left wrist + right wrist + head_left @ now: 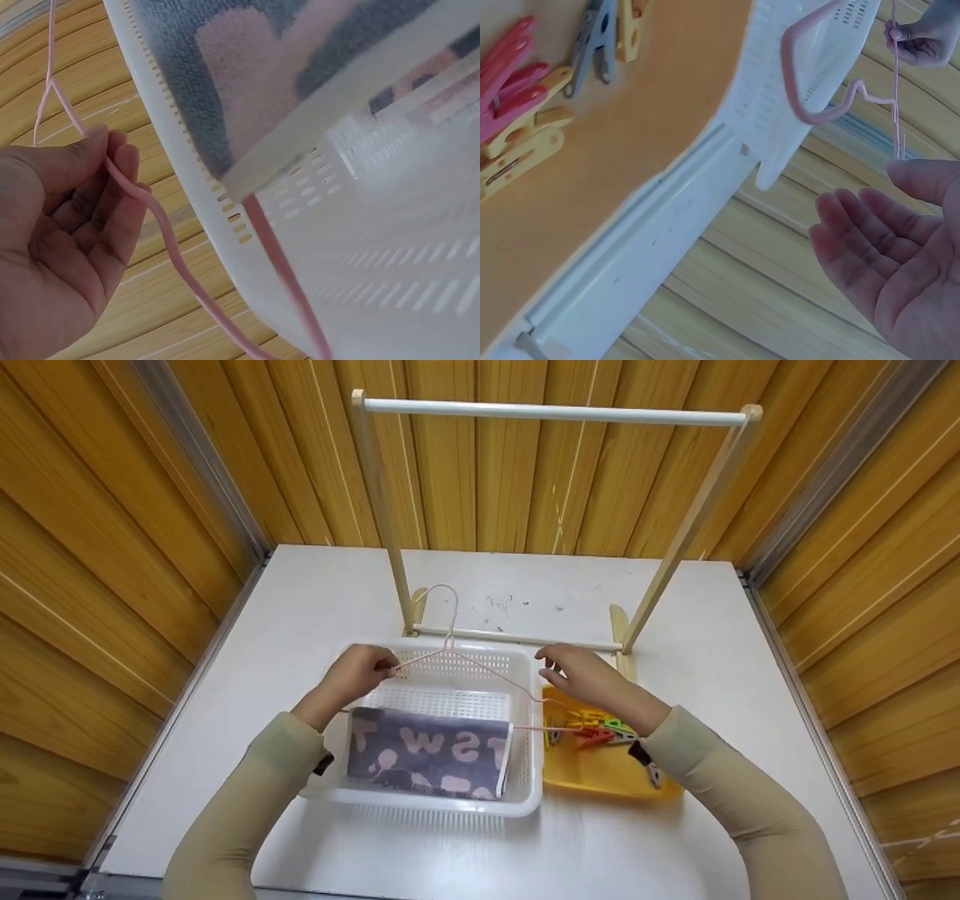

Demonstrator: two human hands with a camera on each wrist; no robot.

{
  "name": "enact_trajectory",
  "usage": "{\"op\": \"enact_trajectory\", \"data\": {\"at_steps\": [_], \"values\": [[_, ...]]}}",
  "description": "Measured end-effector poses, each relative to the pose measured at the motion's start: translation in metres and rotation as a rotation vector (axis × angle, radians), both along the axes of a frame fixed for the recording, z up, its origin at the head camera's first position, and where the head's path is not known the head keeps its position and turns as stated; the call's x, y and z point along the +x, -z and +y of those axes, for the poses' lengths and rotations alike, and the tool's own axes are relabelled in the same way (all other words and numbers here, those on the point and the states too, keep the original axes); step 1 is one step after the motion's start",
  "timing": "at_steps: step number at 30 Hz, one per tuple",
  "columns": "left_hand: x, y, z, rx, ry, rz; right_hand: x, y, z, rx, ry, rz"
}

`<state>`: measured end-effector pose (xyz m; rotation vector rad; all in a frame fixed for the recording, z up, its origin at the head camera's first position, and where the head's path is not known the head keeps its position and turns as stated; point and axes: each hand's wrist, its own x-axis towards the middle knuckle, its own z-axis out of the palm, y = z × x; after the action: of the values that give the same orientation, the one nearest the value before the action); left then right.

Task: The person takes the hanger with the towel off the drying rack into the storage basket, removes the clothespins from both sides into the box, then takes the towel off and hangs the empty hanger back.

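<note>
A pink clothes hanger (pixel 487 668) is held up over the white basket, its hook pointing away toward the rack. My left hand (pixel 364 666) pinches its left shoulder between thumb and fingers, as the left wrist view (pixel 75 232) also shows. Over the hanger's lower bar hangs a folded dark grey towel (pixel 431 754) with pink letters and shapes. My right hand (pixel 581 671) is off the hanger, above its right shoulder, with fingers loosely bent and nothing in them; the right wrist view shows the palm (pixel 900 262) facing up.
The white perforated basket (pixel 420 802) stands in front of a drying rack with a white top rail (pixel 555 412). Beside it, a yellow tray (pixel 600 780) contains several clothespins (pixel 596 736). Wood-patterned walls (pixel 510 487) enclose the white table (pixel 255 622).
</note>
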<state>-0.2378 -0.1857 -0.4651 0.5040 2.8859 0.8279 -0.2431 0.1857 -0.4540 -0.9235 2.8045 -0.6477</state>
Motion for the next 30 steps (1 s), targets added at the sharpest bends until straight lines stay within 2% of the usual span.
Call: {"op": "enact_trajectory", "data": {"at_steps": [4, 9, 16, 22, 25, 30], "values": [[0.004, 0.001, 0.001, 0.015, -0.017, 0.019, 0.002, 0.0, -0.013, -0.041, -0.045, -0.054], [0.007, 0.001, 0.001, 0.026, -0.026, 0.071, 0.003, 0.001, -0.028, -0.079, -0.084, -0.168], [0.013, 0.0, 0.002, 0.051, -0.034, 0.163, 0.002, 0.008, -0.048, -0.122, -0.133, -0.238], [0.018, 0.003, 0.002, 0.058, -0.032, 0.22, 0.001, 0.016, -0.063, -0.247, -0.136, -0.41], [0.02, 0.003, 0.002, 0.062, -0.026, 0.226, 0.002, 0.018, -0.067, -0.297, -0.11, -0.476], [0.023, 0.001, 0.001, 0.068, -0.041, 0.184, 0.004, 0.02, -0.071, -0.341, -0.085, -0.502]]}}
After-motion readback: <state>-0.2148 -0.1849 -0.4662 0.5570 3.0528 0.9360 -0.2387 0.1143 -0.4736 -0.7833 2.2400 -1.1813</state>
